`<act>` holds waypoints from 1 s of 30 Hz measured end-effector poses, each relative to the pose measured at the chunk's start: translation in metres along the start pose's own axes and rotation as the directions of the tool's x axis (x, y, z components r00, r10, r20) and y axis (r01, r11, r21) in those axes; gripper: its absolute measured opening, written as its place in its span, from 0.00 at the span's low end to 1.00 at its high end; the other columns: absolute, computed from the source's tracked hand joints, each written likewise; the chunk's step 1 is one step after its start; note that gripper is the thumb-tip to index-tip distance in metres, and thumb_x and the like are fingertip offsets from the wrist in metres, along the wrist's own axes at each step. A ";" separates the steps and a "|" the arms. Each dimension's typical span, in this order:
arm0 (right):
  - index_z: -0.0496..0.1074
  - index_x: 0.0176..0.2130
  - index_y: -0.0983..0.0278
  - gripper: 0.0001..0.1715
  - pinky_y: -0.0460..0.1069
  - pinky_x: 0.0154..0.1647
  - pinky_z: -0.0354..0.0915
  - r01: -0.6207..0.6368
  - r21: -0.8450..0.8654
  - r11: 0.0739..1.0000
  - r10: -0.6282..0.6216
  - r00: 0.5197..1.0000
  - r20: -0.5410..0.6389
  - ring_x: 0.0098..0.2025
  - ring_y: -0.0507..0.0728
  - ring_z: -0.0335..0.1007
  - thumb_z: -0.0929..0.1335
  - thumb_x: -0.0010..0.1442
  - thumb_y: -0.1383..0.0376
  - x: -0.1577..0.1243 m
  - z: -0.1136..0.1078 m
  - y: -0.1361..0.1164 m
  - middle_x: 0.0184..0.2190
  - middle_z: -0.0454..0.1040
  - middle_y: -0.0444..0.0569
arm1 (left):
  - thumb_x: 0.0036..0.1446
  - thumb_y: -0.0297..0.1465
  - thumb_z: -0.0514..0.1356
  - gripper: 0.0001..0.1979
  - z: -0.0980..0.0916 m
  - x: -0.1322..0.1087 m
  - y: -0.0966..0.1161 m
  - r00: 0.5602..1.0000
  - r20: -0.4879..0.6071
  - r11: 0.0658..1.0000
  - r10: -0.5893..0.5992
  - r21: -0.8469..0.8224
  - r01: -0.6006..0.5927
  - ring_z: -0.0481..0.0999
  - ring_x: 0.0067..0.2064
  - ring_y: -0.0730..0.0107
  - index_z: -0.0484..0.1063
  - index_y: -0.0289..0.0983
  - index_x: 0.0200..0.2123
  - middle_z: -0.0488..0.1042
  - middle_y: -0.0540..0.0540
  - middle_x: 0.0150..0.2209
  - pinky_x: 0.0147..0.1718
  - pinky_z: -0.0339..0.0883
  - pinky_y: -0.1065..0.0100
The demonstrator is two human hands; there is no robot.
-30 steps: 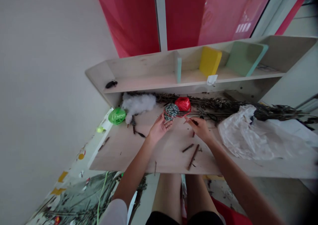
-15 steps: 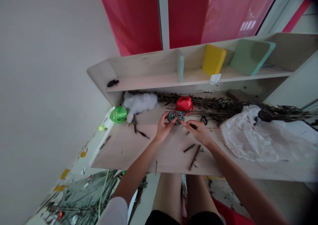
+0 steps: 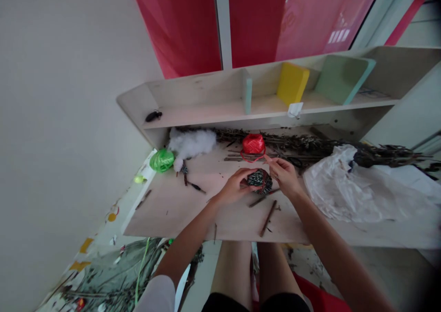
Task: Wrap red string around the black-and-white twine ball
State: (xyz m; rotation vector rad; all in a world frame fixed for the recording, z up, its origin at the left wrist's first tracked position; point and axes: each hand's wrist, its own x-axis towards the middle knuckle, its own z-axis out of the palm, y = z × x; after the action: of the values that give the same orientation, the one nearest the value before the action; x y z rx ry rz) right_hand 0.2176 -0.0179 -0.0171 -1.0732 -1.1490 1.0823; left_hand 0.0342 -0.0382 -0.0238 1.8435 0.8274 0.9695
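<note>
The left hand curls around a ball of dark striped twine and touches it, so it is the nearer hand. The ball is round, with no long side, and sits just above the wooden board. The right hand is just beside the ball, with its fingers pressed together. I cannot tell if they pinch a thin string.

3 twine balls, 2 hands, 1 white fluff pile
</note>
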 end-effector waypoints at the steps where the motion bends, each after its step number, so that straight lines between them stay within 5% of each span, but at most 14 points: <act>1: 0.67 0.24 0.63 0.26 0.45 0.17 0.42 0.010 -0.018 1.000 -0.011 1.000 -0.028 0.17 0.46 0.42 0.70 0.46 0.43 0.002 -0.001 0.002 0.14 0.51 0.37 | 0.49 0.38 0.65 0.27 0.000 0.000 0.002 1.000 -0.006 0.999 -0.019 -0.028 0.019 0.70 0.52 0.59 0.69 0.43 0.54 0.68 0.39 0.54 0.43 0.69 0.66; 5: 0.69 0.24 0.64 0.26 0.46 0.18 0.45 0.041 -0.079 0.996 -0.049 0.993 -0.104 0.19 0.48 0.46 0.70 0.44 0.43 0.004 -0.004 0.006 0.15 0.56 0.40 | 0.43 0.40 0.68 0.31 -0.005 0.001 0.011 0.984 -0.004 0.972 -0.180 -0.155 0.177 0.75 0.40 0.66 0.70 0.41 0.53 0.71 0.39 0.52 0.38 0.69 0.67; 8: 0.69 0.24 0.64 0.27 0.46 0.18 0.46 0.002 -0.084 0.996 -0.012 0.993 -0.118 0.18 0.48 0.47 0.71 0.42 0.42 0.005 -0.004 0.005 0.15 0.58 0.40 | 0.41 0.40 0.70 0.35 -0.008 0.001 0.015 0.962 0.065 0.901 -0.265 -0.337 0.272 0.76 0.40 0.64 0.69 0.39 0.55 0.73 0.40 0.50 0.40 0.69 0.65; 14: 0.70 0.22 0.64 0.28 0.47 0.20 0.48 0.066 -0.223 0.973 -0.079 0.996 -0.048 0.19 0.50 0.51 0.69 0.43 0.41 0.007 -0.003 0.011 0.16 0.61 0.43 | 0.42 0.40 0.70 0.32 -0.015 0.003 0.010 0.955 -0.030 0.699 -0.295 -0.688 0.195 0.75 0.46 0.62 0.69 0.42 0.52 0.70 0.44 0.55 0.43 0.69 0.64; 20: 0.75 0.25 0.65 0.25 0.47 0.22 0.49 0.166 -0.369 0.914 -0.142 0.986 0.092 0.21 0.50 0.52 0.67 0.52 0.46 0.005 0.000 0.019 0.18 0.63 0.44 | 0.54 0.39 0.62 0.18 -0.033 0.008 -0.006 0.838 -0.174 0.532 -0.518 -0.832 0.157 0.77 0.32 0.73 0.68 0.45 0.48 0.77 0.50 0.37 0.37 0.70 0.68; 25: 0.76 0.25 0.66 0.25 0.47 0.22 0.48 0.157 -0.358 0.920 -0.137 0.987 0.081 0.20 0.49 0.52 0.67 0.52 0.47 0.005 0.001 0.026 0.17 0.63 0.44 | 0.58 0.33 0.58 0.06 -0.039 0.011 -0.011 0.786 -0.121 0.324 -0.606 -0.940 0.105 0.77 0.30 0.73 0.70 0.39 0.39 0.76 0.51 0.29 0.34 0.69 0.69; 30: 0.76 0.26 0.65 0.24 0.47 0.21 0.47 0.142 -0.363 0.921 -0.123 0.990 0.075 0.20 0.49 0.51 0.67 0.52 0.47 0.007 -0.001 0.030 0.17 0.63 0.43 | 0.61 0.33 0.55 0.07 -0.040 0.012 -0.014 0.755 -0.060 0.244 -0.653 -0.960 0.134 0.77 0.29 0.71 0.70 0.36 0.36 0.75 0.48 0.26 0.32 0.68 0.69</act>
State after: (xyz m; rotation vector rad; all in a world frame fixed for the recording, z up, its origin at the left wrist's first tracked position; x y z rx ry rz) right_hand 0.2165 -0.0069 -0.0453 -1.2398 -1.4835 0.8077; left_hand 0.0032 -0.0075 -0.0209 0.3007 0.7134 1.1679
